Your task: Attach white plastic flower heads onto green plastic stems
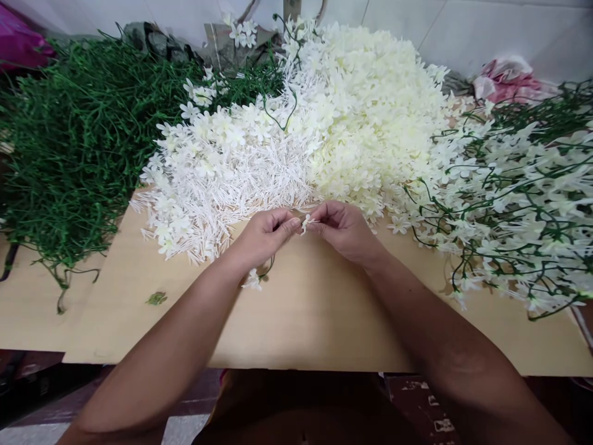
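Near the middle of the table my left hand (271, 235) and my right hand (341, 230) nearly meet, both with fingers pinched. Between the fingertips shows a small white artificial flower (306, 224), seen edge-on, held by my right hand. A green plastic stem (269, 267) comes out below my left hand, which seems to hold it, and a white blossom (252, 280) hangs at its end. Just behind the hands lie a heap of white stamen-like sticks (259, 176) and a tall pile of cream-white petals (370, 117). How the pieces join is hidden by the fingers.
On the left rises a big heap of green plastic stems (88, 136). Stems bearing white flowers (519, 210) are piled at the right. A small green scrap (156, 298) lies on the tan tabletop (296, 327). A pink-and-white cloth (509, 80) sits by the tiled wall.
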`<action>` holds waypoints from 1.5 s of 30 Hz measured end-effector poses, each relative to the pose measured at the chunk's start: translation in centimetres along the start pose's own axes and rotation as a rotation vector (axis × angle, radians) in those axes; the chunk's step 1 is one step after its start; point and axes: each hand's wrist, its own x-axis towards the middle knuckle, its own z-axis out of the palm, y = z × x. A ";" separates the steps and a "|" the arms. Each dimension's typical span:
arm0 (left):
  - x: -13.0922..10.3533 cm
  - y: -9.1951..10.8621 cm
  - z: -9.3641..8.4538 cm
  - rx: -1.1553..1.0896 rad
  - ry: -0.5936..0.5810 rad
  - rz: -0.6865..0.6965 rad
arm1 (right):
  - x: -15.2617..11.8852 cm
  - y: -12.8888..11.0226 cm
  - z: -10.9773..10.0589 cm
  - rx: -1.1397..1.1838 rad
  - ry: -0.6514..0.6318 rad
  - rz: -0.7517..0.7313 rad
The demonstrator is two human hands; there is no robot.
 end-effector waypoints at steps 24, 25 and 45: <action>0.2 -0.8 -0.5 -0.080 -0.122 0.118 | -0.1 0.2 -0.3 0.076 -0.044 -0.009; 0.2 -0.9 -0.4 -0.084 -0.118 0.114 | -0.1 0.2 -0.2 0.076 -0.047 -0.007; -0.1 0.2 -0.4 0.070 -0.152 0.100 | -0.4 0.5 -0.2 -0.064 -0.194 -0.036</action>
